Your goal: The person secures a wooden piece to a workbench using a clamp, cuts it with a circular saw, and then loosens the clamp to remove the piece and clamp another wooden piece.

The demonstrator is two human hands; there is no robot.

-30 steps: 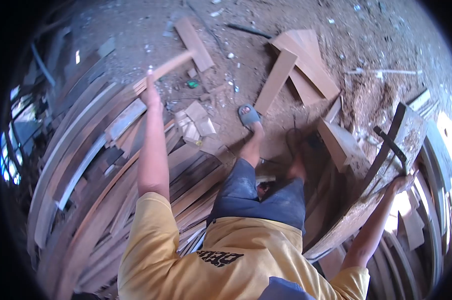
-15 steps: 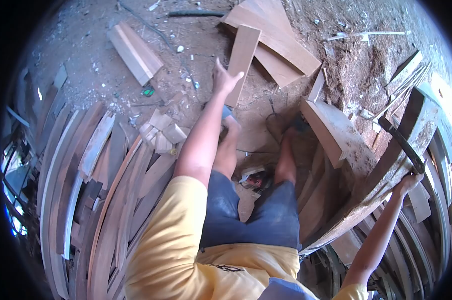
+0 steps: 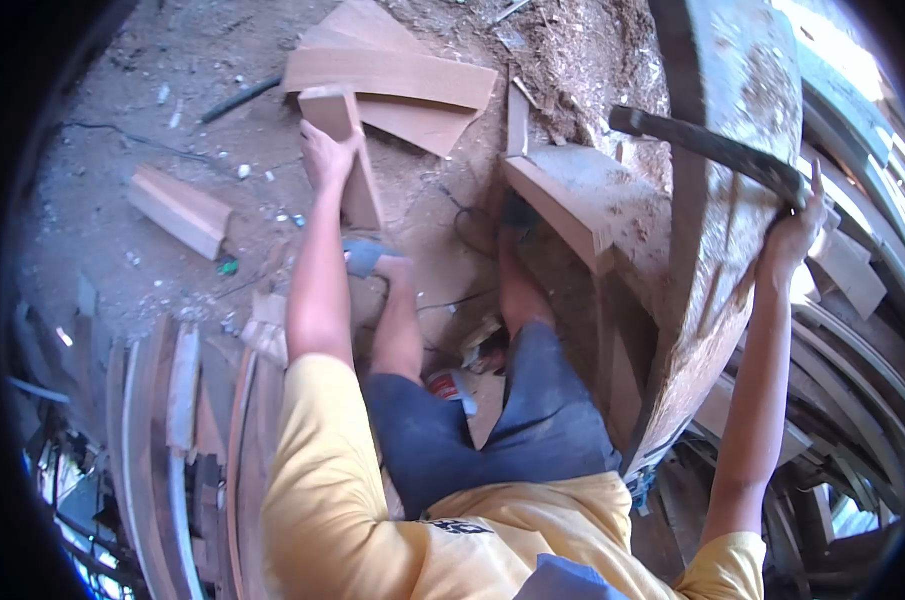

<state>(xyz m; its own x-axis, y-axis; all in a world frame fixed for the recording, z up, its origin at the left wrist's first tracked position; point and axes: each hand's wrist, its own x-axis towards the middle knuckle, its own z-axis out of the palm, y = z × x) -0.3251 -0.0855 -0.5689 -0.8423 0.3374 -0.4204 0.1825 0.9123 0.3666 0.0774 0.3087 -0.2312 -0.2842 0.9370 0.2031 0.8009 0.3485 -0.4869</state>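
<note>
My left hand (image 3: 329, 157) is closed on the long edge of a flat wooden board (image 3: 363, 195), which stands tilted above the ground beyond my left foot. My right hand (image 3: 795, 237) is out to the right, with its fingers at the near end of a dark, narrow bar (image 3: 707, 148). One finger points up past the bar while the others appear wrapped under its end. The bar reaches across a thick, dusty wooden beam (image 3: 727, 210). Just past the held board, several flat wooden boards (image 3: 392, 78) lie overlapped on the ground.
A squared wood block (image 3: 180, 212) lies on the dirt at left. Stacked timber strips (image 3: 157, 440) fill the lower left, and more planks (image 3: 852, 350) lie at right. A board-sided piece (image 3: 562, 210) stands beside my right foot. Sawdust (image 3: 592, 60) covers the ground at the back.
The view has swung right, so the scene sits further left. The board in my left hand has tilted, showing its end. My right hand and the bar have risen in view.
</note>
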